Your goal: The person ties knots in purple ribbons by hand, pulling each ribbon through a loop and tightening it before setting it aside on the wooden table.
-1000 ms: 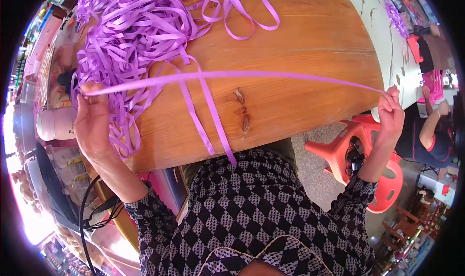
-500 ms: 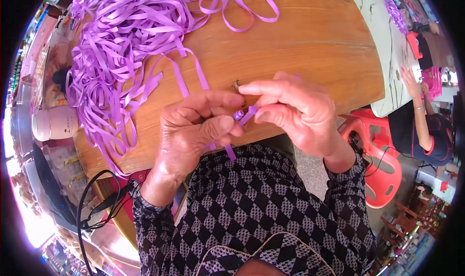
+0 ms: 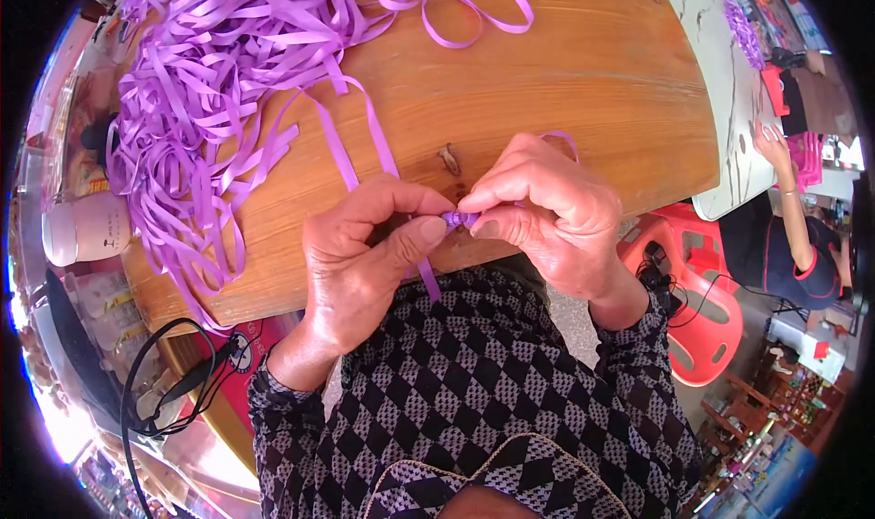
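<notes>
Both my hands meet over the near edge of the wooden table, pinching one small knotted piece of purple ribbon point(image 3: 459, 218) between them. My left hand point(image 3: 369, 250) is closed, thumb and index finger on the left side of the knot. On its right side, the thumb and fingertips of my right hand point(image 3: 551, 218) press together. A loose ribbon tail hangs below my left fingers, over the table edge. Two strands run from behind my left hand toward a big tangled heap of purple ribbon point(image 3: 228, 72) at the far left.
The wooden table point(image 3: 583, 72) spans the middle, with a white marbled surface point(image 3: 706, 82) beyond its right end. A red plastic stool point(image 3: 706, 328) stands at right, near another person point(image 3: 793, 246). Black cables point(image 3: 173, 400) hang at left by a white container point(image 3: 91, 230).
My hands have drawn together; both now pinch the knot, which looks smaller and tighter. The right fingers, spread before, have closed down onto it.
</notes>
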{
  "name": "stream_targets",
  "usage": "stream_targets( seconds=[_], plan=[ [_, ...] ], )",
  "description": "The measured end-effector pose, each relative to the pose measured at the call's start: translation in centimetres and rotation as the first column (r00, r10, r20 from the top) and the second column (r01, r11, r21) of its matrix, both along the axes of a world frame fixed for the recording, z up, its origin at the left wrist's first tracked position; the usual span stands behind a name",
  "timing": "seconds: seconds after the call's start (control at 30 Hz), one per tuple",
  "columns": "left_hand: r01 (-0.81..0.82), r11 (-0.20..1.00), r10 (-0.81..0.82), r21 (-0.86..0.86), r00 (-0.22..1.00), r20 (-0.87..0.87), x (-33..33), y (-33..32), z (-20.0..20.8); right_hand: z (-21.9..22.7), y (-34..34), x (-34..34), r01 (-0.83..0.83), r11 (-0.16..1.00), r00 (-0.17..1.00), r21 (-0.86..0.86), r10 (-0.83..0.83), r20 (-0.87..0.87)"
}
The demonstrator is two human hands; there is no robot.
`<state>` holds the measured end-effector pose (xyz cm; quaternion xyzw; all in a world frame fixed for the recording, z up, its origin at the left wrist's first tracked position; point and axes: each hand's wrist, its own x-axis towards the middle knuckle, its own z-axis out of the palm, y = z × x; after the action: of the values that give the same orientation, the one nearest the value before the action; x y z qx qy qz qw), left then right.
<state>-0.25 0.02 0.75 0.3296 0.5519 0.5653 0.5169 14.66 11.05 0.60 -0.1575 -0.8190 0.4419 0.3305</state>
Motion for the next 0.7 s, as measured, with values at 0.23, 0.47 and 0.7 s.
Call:
stream_targets(
  seconds=[0.23,0.47,0.7],
  plan=[
    [0.045,0.992,-0.017,0.121,0.974,-0.225,0.0,0.5,-0.4,-0.7,0.1,-0.1,0.007,0.999,0.998,0.051,-0.003,-0.065],
    [-0.032,0.999,0.035,0.044,0.997,-0.074,0.5,0.9,0.0,0.1,0.0,-0.6,0.033,0.999,0.998,-0.026,-0.034,-0.046],
    [-0.076,0.991,0.106,-0.111,0.949,0.298,-1.3,1.2,-0.5,3.1,6.1,-2.7,-0.04,0.993,0.956,-0.107,0.069,0.283]
  ],
)
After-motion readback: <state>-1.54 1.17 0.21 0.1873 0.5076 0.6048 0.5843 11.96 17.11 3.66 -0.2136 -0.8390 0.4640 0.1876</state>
